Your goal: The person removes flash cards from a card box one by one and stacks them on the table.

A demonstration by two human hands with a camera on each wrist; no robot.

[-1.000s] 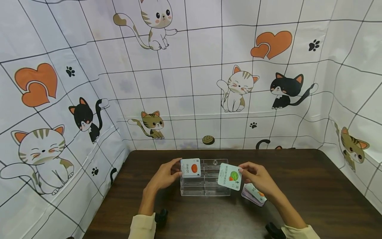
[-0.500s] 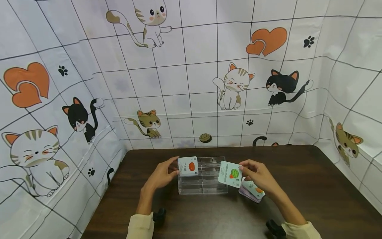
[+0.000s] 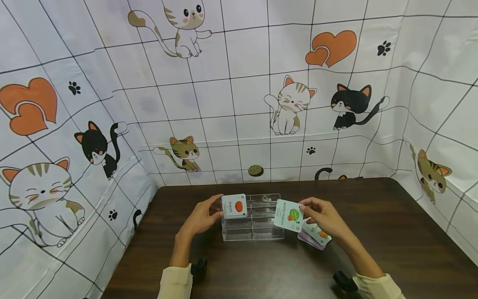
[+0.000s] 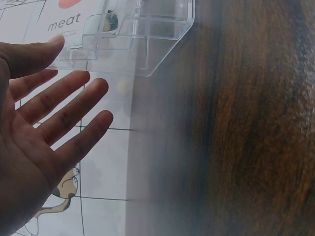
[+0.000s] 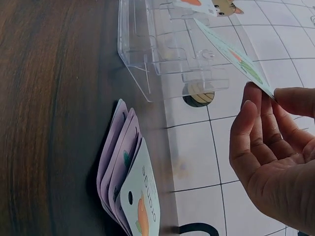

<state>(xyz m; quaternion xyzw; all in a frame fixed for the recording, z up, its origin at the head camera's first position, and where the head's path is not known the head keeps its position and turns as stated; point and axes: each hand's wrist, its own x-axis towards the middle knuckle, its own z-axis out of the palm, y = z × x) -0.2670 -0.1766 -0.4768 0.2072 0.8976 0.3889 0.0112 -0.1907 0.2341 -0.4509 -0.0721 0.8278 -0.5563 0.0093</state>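
A clear plastic tiered card rack [image 3: 253, 229] stands on the dark table, with a "meat" card [image 3: 234, 206] in its upper left slot. At the rack's left side is my left hand [image 3: 201, 216]. In the left wrist view its fingers [image 4: 74, 115] are spread and fairly straight, and the thumb tip lies at the lower edge of the meat card and rack; whether it touches cannot be told. My right hand [image 3: 324, 216] pinches a "watermelon" card [image 3: 288, 215] by its right edge, tilted in front of the rack's right half. Under that hand lies a fanned stack of cards [image 5: 140, 191], "orange" on top.
The brown wooden table [image 3: 403, 241] reaches to a white grid-patterned cloth [image 3: 209, 99] printed with cats and hearts, which hangs behind and at both sides. Black wrist straps [image 3: 345, 282] sit by the cream sleeves.
The whole head view has shifted slightly up and left. Relative to the rack, both hands and the watermelon card stay nearly where they were; the meat card remains in its slot.
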